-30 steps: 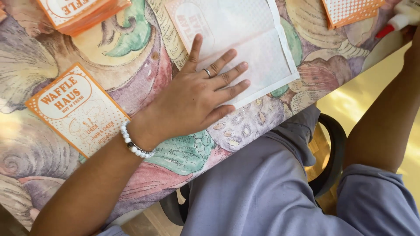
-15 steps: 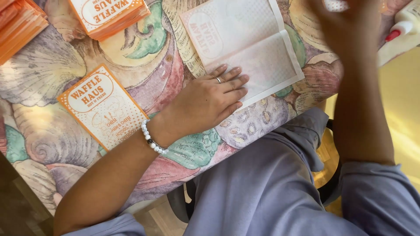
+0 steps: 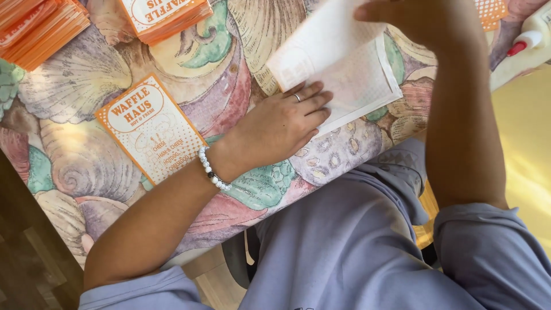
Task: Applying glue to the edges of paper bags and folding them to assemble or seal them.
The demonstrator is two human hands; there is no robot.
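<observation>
From the head view, the pale, flat folded paper sheet point(image 3: 344, 74) lies on the shell-patterned tablecloth point(image 3: 86, 166), its long axis running diagonally from lower right up toward the table's far edge. The left hand point(image 3: 281, 123) rests flat on its near corner, fingers point(image 3: 313, 103) spread and unclenched, pressing rather than grasping. The right hand point(image 3: 422, 20) lifts the sheet's far flap; how its fingers close cannot be told. An orange printed card point(image 3: 150, 129) lies just beside the left wrist.
</observation>
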